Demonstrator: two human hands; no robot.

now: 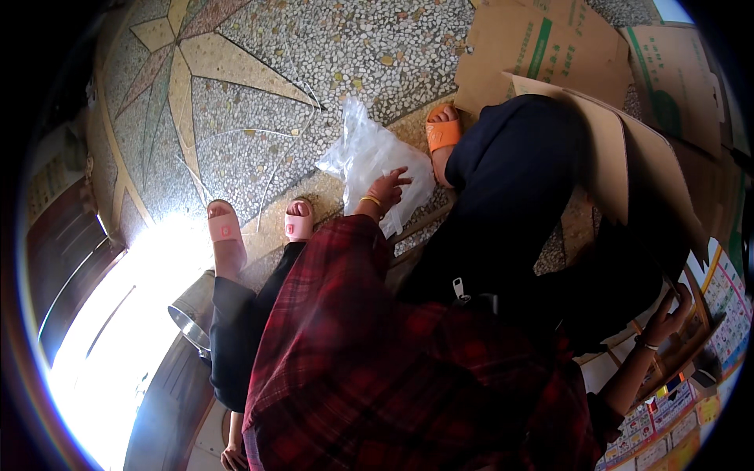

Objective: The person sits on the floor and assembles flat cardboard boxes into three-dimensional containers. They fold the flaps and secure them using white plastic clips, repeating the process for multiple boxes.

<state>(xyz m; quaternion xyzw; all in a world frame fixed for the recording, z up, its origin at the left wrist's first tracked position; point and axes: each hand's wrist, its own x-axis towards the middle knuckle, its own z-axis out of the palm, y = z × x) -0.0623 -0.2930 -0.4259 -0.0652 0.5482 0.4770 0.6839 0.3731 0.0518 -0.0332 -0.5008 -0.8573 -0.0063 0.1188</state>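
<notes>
My left hand (387,191), with a gold-coloured bracelet at the wrist, reaches over a crumpled clear plastic bag (382,149) on the floor. Its fingers are apart, and I see nothing gripped in them. Out at the lower right is my right hand (667,316), with a light band round the wrist. It is beside my dark trouser leg, below bent cardboard flaps (601,149). Shadow hides its fingertips, so whether it grips something there is unclear.
A flat printed cardboard sheet (542,51) lies ahead on the right, near another cardboard piece (674,86). Thin white straps (271,133) curl across the speckled stone floor. At left sits another person in pink slippers (225,228), next to a metal bucket (192,310).
</notes>
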